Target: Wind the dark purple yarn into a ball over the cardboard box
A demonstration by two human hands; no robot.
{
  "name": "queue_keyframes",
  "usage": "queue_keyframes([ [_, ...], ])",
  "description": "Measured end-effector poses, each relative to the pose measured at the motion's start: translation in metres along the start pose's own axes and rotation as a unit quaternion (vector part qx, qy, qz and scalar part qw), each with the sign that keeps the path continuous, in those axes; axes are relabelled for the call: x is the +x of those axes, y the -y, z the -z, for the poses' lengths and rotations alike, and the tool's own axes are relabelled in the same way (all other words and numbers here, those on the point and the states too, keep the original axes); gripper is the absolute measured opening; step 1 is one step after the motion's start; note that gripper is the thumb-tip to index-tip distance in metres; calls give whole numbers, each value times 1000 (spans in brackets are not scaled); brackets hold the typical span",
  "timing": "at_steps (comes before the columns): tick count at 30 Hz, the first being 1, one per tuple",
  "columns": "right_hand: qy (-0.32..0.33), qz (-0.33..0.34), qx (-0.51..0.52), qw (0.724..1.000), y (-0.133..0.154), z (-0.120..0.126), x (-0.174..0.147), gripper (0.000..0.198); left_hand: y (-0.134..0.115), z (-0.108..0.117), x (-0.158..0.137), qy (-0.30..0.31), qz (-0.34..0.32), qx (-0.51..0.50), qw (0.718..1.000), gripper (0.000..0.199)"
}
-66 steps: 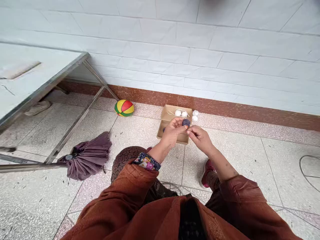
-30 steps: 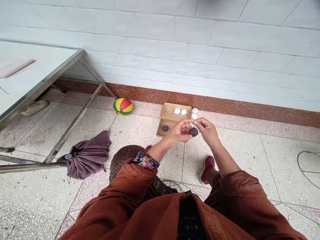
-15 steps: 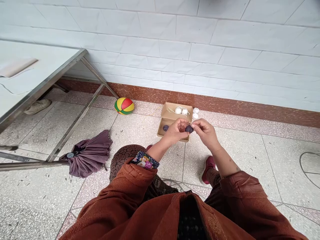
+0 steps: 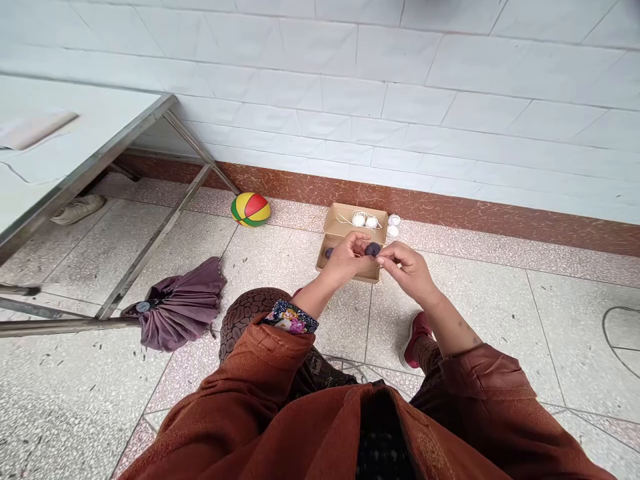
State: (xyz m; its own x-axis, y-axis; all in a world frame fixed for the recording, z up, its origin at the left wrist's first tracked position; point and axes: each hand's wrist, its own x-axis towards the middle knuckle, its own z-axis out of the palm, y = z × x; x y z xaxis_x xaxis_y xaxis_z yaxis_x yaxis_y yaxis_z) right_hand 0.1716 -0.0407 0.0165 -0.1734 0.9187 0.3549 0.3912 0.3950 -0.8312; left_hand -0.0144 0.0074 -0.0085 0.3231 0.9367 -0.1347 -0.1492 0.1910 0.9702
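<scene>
A small dark purple ball of yarn is held in the fingers of my left hand, above an open cardboard box. My right hand is at the ball's right side with thumb and forefinger pinched together; the strand between them, if any, is too fine to make out. A second dark yarn ball lies in the left part of the box. On the box's opened lid rest two white yarn balls with loose ends. More white balls sit on the floor just right of the lid.
A colourful ball lies by the wall. Left of my knee, a folded purple umbrella lies on the floor beside a metal-framed table. A shoe shows under the table. A thin cable curls at the far right.
The dark yarn ball has shifted slightly left and up in my left fingers. My right hand has turned a little, its pinch now lower beside the ball.
</scene>
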Motion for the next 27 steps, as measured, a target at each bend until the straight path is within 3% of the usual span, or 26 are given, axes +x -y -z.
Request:
queue_keyframes([
  [3, -72, -51, -13, 996, -9, 5, 4, 28, -3, -3, -6, 98, 16, 7, 995, 54],
  [6, -85, -94, -12, 992, -20, 2, 5, 31, -9, -6, -12, 146, 12, -60, 987, 56],
  [10, -30, -83, -17, 996, -21, -9, 0, 30, -11, -6, -10, 70, -30, -125, 989, 49],
  [15, 40, -15, -1, 999, -4, -10, -3, 24, -3, -3, -2, -40, -19, -54, 998, 44],
  [17, 15, -19, 1, 1000, -2, -6, -1, 25, -2, -3, -3, -32, -12, -18, 999, 50],
  [21, -73, -67, -3, 995, -11, 2, 6, 27, -7, -5, -10, 57, -7, 7, 998, 63],
  [24, -81, -105, -3, 991, -22, -1, 6, 31, -10, -6, -15, 113, 0, -46, 993, 65],
  [27, -63, -112, -10, 992, -25, -9, 2, 31, -10, -6, -14, 110, -2, -116, 987, 57],
])
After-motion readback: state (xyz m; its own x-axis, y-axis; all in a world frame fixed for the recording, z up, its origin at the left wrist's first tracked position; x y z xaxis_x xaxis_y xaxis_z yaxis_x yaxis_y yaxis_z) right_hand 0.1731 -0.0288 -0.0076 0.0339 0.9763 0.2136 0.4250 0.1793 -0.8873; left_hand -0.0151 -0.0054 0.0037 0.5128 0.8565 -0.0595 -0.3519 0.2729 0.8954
